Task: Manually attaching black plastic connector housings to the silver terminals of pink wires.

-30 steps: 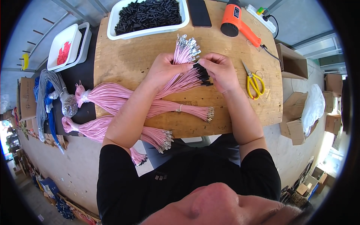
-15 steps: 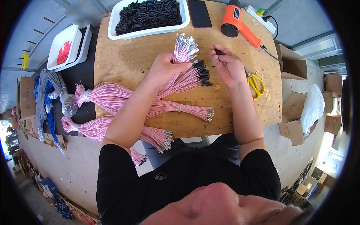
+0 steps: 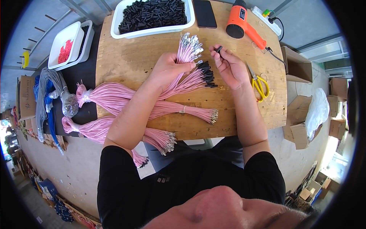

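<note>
Head view: the left hand (image 3: 167, 70) grips pink wires (image 3: 184, 57); apart from it, to the right, the right hand (image 3: 233, 70) pinches a small black tube (image 3: 218, 49).

Dark phone (image 3: 205, 14), yellow-handled scissors (image 3: 255, 78), white power strip (image 3: 273, 27)

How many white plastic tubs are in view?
3: large tub on the table, upper tub of red pieces at left, lower tub partly hidden beneath it. More may be hidden.

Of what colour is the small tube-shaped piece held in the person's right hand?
The small tube-shaped piece is black, best seen in head view.
</note>
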The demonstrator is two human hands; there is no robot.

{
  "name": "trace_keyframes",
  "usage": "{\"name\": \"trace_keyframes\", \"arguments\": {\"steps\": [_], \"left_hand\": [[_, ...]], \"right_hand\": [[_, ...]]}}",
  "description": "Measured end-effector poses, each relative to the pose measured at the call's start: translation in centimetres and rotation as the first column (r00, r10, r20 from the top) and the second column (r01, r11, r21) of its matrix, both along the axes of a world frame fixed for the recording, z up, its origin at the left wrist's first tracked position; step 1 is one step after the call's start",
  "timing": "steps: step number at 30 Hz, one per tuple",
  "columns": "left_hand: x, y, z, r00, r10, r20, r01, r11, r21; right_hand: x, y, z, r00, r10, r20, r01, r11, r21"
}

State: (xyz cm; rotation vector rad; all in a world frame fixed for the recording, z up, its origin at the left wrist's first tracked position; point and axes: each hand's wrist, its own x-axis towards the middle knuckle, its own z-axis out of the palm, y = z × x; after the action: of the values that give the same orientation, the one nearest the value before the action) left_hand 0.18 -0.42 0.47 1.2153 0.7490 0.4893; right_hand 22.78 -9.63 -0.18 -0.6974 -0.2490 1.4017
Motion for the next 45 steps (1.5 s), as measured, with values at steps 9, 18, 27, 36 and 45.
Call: {"name": "trace_keyframes", "arguments": {"steps": [9,18,27,36,45], "left_hand": [[0.0,0.0,-0.1,1.0,-0.002,0.019,0.002,1.0,-0.002],[-0.1,0.2,-0.4,0.999,0.003,0.046,-0.003,1.0,-0.003],[-0.1,0.0,0.2,0.997,0.041,0.067,-0.036,0.997,-0.069],[-0.2,0.1,0.3,0.995,0.024,0.101,-0.017,0.998,-0.068],[-0.3,0.3,-0.3,0.994,0.023,0.105,-0.017,0.998,-0.063]], "right_hand": [[0.1,-0.1,-0.2,0.999,0.016,0.028,-0.015,1.0,-0.021],[0.0,-0.3,-0.6,0.99,0.111,0.081,-0.115,0.992,0.047],[-2.1,-0.7,1.4,0.953,0.081,0.292,-0.067,0.996,-0.06],[-2.5,-0.8,0.7,0.884,0.108,0.455,-0.086,0.994,-0.069],[-3.6,-0.8,0.9,0.894,0.087,0.439,-0.066,0.996,-0.064]]}}
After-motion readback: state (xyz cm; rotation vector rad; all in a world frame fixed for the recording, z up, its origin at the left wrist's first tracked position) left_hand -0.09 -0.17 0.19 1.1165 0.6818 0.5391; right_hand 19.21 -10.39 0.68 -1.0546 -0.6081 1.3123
